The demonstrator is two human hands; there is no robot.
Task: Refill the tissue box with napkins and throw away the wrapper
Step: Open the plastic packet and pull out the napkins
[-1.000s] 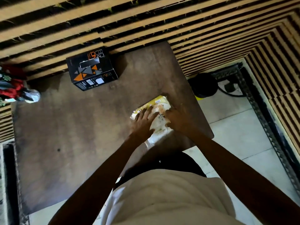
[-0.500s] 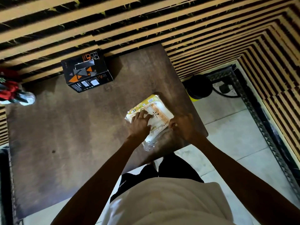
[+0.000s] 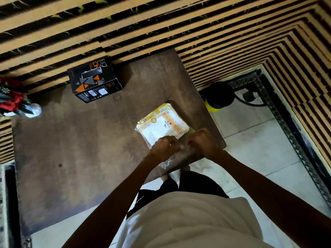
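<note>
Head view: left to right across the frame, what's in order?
Red item at the table's left edge → black tissue box → napkin pack → black-and-yellow container on the floor. Both hands sit at the pack's near end, so left out.

A home room, seemingly: a brown wooden table (image 3: 71, 158) is standing against a slatted wall (image 3: 161, 24), tiled floor (image 3: 259, 149) showing right.
</note>
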